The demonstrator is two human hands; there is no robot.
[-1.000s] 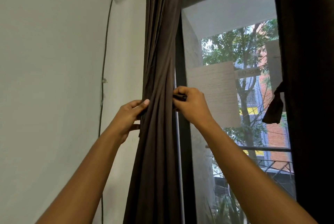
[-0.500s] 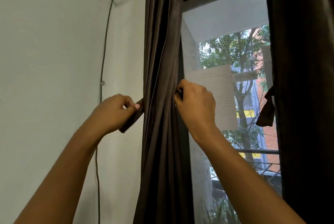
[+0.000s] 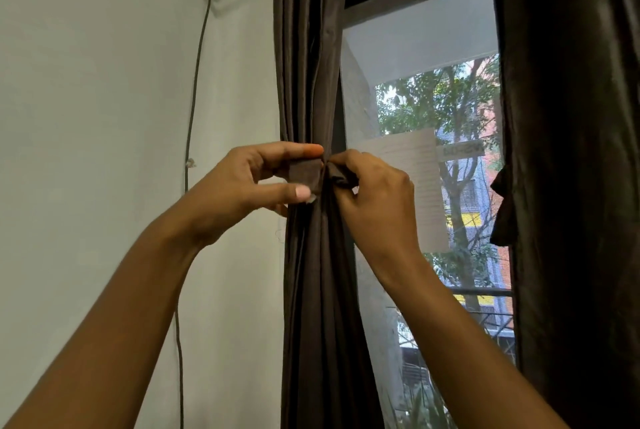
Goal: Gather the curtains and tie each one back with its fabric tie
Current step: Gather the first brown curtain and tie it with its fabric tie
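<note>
Left hand (image 3: 242, 186) pinching one end of the fabric tie (image 3: 304, 174) between thumb and forefinger; right hand (image 3: 377, 200) curled around the other end. Ends meeting at the front of the gathered left curtain (image 3: 311, 307). Beyond: window (image 3: 415, 48), right curtain (image 3: 571, 151); cable (image 3: 197, 65) on the wall (image 3: 86, 117), left.

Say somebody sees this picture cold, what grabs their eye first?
Two hands meet mid-frame: the left hand and right hand each pinch an end of the fabric tie in front of the gathered left curtain. Behind them the bright window shows green trees, with the dark right curtain at the right edge.
</note>
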